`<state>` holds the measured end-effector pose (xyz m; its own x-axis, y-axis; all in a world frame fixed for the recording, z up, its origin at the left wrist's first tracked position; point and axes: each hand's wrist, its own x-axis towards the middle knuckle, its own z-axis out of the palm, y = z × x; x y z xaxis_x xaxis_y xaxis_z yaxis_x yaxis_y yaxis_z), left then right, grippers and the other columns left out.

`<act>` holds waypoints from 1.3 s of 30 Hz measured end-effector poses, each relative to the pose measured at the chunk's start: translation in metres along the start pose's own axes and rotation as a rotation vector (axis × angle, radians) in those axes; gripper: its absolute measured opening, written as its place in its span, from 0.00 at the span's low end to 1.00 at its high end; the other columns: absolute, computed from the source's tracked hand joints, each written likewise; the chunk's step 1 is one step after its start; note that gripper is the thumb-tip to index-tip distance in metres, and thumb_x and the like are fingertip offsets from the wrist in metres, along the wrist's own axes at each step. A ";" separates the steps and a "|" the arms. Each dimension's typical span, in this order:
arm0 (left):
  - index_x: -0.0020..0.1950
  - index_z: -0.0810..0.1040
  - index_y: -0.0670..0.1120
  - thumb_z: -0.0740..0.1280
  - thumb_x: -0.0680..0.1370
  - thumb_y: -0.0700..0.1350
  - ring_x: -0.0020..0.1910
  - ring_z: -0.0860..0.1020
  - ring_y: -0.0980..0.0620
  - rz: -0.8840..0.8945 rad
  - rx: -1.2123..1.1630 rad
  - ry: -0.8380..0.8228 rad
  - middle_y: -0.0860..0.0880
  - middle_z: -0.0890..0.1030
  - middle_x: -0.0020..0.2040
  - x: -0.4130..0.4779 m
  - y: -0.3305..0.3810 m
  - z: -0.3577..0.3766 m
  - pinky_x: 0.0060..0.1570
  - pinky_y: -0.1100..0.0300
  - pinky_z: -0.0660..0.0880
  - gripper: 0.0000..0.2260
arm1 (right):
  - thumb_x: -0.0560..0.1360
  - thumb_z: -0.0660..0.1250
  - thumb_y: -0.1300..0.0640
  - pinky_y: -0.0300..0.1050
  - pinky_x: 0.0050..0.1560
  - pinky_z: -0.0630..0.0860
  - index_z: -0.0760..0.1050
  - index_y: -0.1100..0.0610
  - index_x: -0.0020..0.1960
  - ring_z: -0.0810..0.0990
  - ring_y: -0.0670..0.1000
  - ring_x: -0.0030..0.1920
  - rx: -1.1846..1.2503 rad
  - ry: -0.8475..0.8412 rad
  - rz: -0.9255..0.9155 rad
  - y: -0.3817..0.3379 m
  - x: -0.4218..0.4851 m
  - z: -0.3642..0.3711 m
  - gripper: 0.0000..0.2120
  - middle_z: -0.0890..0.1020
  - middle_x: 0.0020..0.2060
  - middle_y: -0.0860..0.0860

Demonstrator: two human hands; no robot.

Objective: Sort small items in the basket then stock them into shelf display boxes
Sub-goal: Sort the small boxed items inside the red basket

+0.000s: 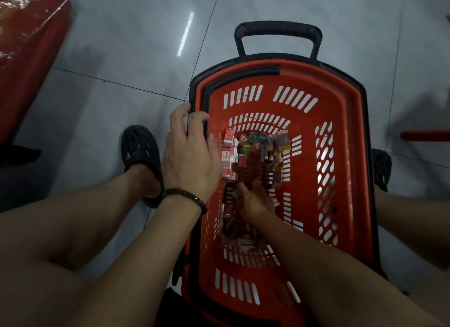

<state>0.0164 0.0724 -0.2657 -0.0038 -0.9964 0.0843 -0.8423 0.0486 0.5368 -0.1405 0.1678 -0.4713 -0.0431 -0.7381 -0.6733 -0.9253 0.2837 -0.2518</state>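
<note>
Along the bottom of the frame, two bare forearms are reaching up from the lower corners toward a red basket [350, 156] that is standing on the grey tiled floor [126, 66], right of centre. The left wrist is wearing a dark beaded bracelet [187, 196]. Just above it, the left hand [190, 153] is curling its fingers over the basket's left rim and grasping it. The right hand [253, 200] is reaching down inside the basket to its floor. It is too dim and blurred there to tell whether it is grasping anything. The small items [255, 146], little red-and-white boxes and mixed coloured packets, are lying in the basket's bottom, around and above that hand. Left of the basket, a foot is wearing a black sandal [140, 149]. At the basket's upper end, a black pull handle [277, 28] is sticking out. A red plastic-wrapped bundle [31, 46] is filling the upper left corner.
</note>
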 end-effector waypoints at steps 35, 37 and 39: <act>0.69 0.69 0.52 0.66 0.83 0.48 0.62 0.77 0.44 -0.006 0.097 0.026 0.47 0.65 0.75 0.002 0.000 0.003 0.50 0.48 0.84 0.15 | 0.75 0.76 0.46 0.52 0.68 0.75 0.46 0.51 0.85 0.77 0.64 0.70 -0.004 -0.404 -0.060 -0.045 -0.021 0.006 0.51 0.76 0.73 0.61; 0.69 0.69 0.52 0.66 0.83 0.48 0.62 0.77 0.44 -0.010 0.093 0.024 0.47 0.65 0.76 0.002 0.000 0.004 0.50 0.47 0.84 0.15 | 0.76 0.77 0.47 0.52 0.68 0.75 0.49 0.50 0.85 0.77 0.64 0.70 -0.030 -0.405 -0.089 -0.047 -0.021 -0.002 0.49 0.76 0.73 0.60; 0.69 0.69 0.52 0.66 0.83 0.48 0.62 0.77 0.44 -0.011 0.090 0.024 0.47 0.65 0.76 0.002 0.000 0.004 0.51 0.47 0.84 0.15 | 0.77 0.76 0.49 0.52 0.69 0.75 0.48 0.51 0.86 0.77 0.63 0.71 -0.044 -0.393 -0.128 -0.051 -0.022 -0.008 0.48 0.76 0.74 0.60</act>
<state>0.0145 0.0698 -0.2690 0.0182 -0.9948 0.0997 -0.8872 0.0299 0.4605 -0.0956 0.1649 -0.4385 0.2124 -0.4731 -0.8551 -0.9296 0.1721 -0.3261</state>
